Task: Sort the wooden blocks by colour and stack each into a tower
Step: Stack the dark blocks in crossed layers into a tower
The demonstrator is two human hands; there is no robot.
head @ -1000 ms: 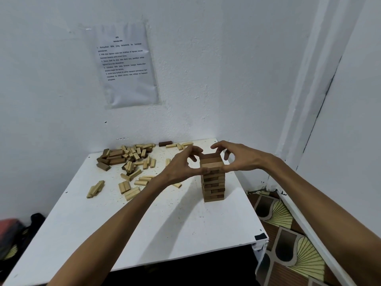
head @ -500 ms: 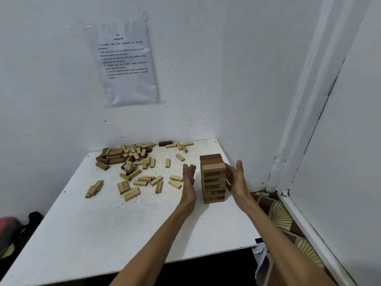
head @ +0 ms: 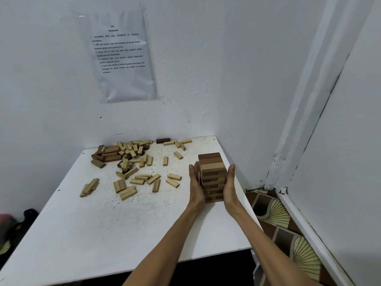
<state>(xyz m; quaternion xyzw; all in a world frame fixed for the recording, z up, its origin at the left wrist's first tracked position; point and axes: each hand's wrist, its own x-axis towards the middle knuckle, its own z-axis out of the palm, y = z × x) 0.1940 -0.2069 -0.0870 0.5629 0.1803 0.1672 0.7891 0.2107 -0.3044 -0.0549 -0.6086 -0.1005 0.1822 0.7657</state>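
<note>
the brown tower [head: 212, 176] on the worktop [head: 103, 234] seems to be being squared: the left grip [head: 195, 183] and right grip [head: 229, 183] are laid flat against its sides, fingers straight, nothing clasped. next, dark blocks [head: 110, 154] far left of the tower should probably be fetched.

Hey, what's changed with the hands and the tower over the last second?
Both hands left the top of the tower, dropped and opened. The left hand and right hand now lie flat against its sides, fingers straight, as if squaring it up. The tower stands where it was, at the same height; the loose blocks on the table have not moved.
</note>
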